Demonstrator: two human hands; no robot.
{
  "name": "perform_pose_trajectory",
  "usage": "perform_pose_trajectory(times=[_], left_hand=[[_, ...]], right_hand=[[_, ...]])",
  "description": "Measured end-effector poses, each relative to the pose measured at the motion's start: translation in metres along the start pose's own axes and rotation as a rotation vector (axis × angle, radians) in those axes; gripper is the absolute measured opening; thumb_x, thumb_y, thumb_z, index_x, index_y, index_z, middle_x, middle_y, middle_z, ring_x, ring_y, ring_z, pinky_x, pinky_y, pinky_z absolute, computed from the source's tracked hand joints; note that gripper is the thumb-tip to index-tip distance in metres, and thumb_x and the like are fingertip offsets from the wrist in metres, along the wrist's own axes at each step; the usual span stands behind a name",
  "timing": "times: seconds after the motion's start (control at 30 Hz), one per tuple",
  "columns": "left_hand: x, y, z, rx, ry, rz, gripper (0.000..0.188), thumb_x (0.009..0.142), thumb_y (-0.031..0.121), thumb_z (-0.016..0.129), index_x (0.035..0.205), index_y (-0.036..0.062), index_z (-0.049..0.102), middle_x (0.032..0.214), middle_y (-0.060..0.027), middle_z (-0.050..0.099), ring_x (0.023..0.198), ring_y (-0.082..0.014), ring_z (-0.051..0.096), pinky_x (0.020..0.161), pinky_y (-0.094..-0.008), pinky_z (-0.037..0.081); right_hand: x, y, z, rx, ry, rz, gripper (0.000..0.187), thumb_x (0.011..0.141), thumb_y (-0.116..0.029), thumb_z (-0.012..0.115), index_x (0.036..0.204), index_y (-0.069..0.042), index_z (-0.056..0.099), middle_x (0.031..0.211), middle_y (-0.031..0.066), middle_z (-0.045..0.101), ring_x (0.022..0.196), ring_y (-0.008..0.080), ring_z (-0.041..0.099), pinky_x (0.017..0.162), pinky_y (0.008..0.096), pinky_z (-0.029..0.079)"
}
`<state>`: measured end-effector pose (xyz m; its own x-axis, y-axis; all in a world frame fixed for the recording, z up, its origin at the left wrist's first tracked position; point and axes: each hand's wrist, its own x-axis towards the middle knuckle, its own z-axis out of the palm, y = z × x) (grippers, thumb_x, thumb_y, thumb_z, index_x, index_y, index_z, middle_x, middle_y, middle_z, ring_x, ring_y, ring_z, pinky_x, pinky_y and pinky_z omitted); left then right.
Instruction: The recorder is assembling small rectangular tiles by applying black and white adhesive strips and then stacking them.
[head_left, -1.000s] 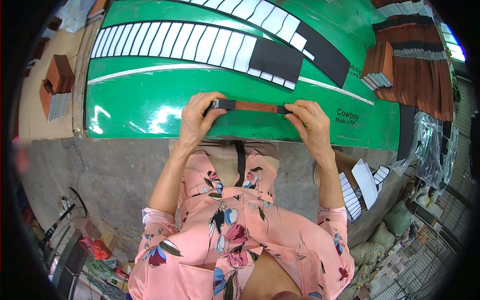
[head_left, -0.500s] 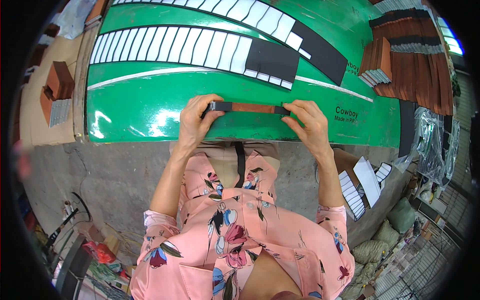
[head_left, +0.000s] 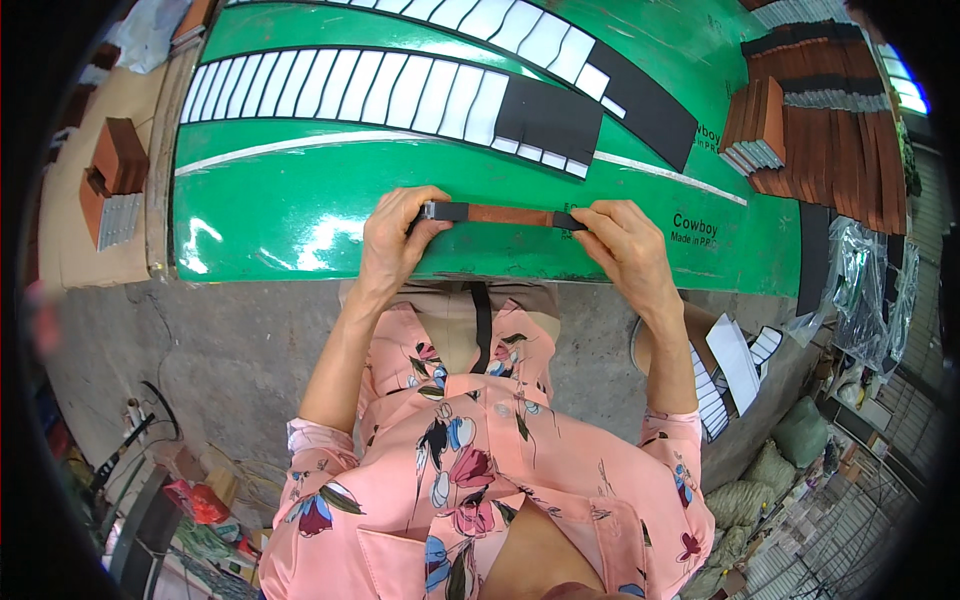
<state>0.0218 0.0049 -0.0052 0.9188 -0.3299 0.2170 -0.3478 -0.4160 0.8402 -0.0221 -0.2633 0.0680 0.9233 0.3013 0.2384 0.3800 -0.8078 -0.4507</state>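
Held level between both hands above the green tabletop [head_left: 340, 190] is a narrow brown bar with black ends [head_left: 508, 215], seen nearly edge-on. My left hand [head_left: 398, 235] grips its left end, where a small grey-white bit shows between thumb and fingers. At the right end, the fingertips of my right hand [head_left: 628, 250] are pinched together against the black part. Whether they grip the bar or a strip on it is hidden. Beyond the hands lies a black sheet with rows of white strips [head_left: 360, 90], its right part bare black.
A second striped sheet [head_left: 645, 105] lies farther back. Brown pieces with grey edges form a large stack [head_left: 835, 150] at the right and a smaller stack [head_left: 122, 165] at the left. Clear plastic wrap [head_left: 860, 280] hangs by the right edge. More white-striped sheets [head_left: 710, 395] lie below the table.
My right hand has shifted slightly right and turned, and its fingertips have drawn together at the bar's right end. My left hand and the bar have moved only a little to the right.
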Motion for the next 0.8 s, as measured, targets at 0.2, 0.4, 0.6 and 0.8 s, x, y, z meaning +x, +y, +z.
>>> perform_pose_trajectory(times=[0.2, 0.4, 0.6, 0.8], left_hand=[[0.001, 0.002, -0.001, -0.006, -0.004, 0.001, 0.029, 0.071, 0.001, 0.070, 0.098, 0.0051, 0.061, 0.093, -0.0083, 0.064, 0.084, -0.0236, 0.060, 0.072, -0.0309, 0.047], [0.000, 0.002, -0.001, -0.020, -0.008, -0.010, 0.028, 0.071, 0.001, 0.069, 0.098, 0.0051, 0.061, 0.094, -0.0083, 0.064, 0.085, -0.0235, 0.060, 0.073, -0.0309, 0.047], [-0.001, 0.001, 0.000, -0.010, -0.008, -0.008, 0.029, 0.071, 0.000, 0.069, 0.099, 0.0051, 0.061, 0.094, -0.0086, 0.064, 0.085, -0.0235, 0.060, 0.073, -0.0311, 0.047], [0.000, 0.000, 0.000, -0.008, 0.004, 0.007, 0.029, 0.071, 0.000, 0.069, 0.099, 0.0051, 0.061, 0.094, -0.0086, 0.065, 0.085, -0.0237, 0.060, 0.072, -0.0311, 0.048]], right_hand=[[0.002, 0.005, -0.001, 0.032, -0.027, -0.011, 0.028, 0.067, 0.000, 0.072, 0.094, -0.002, 0.064, 0.087, 0.0089, 0.060, 0.079, 0.0247, 0.059, 0.067, 0.0340, 0.049], [0.000, 0.007, 0.000, 0.075, -0.025, 0.024, 0.027, 0.067, -0.002, 0.073, 0.093, -0.002, 0.065, 0.087, 0.0088, 0.061, 0.080, 0.0242, 0.059, 0.067, 0.0333, 0.049], [-0.001, 0.009, 0.003, 0.085, -0.025, 0.029, 0.027, 0.067, -0.002, 0.073, 0.092, -0.002, 0.065, 0.086, 0.0089, 0.061, 0.079, 0.0239, 0.060, 0.066, 0.0329, 0.049], [-0.002, 0.010, 0.004, 0.093, -0.016, 0.029, 0.026, 0.067, -0.002, 0.073, 0.092, -0.002, 0.065, 0.086, 0.0088, 0.061, 0.078, 0.0236, 0.059, 0.065, 0.0328, 0.049]])
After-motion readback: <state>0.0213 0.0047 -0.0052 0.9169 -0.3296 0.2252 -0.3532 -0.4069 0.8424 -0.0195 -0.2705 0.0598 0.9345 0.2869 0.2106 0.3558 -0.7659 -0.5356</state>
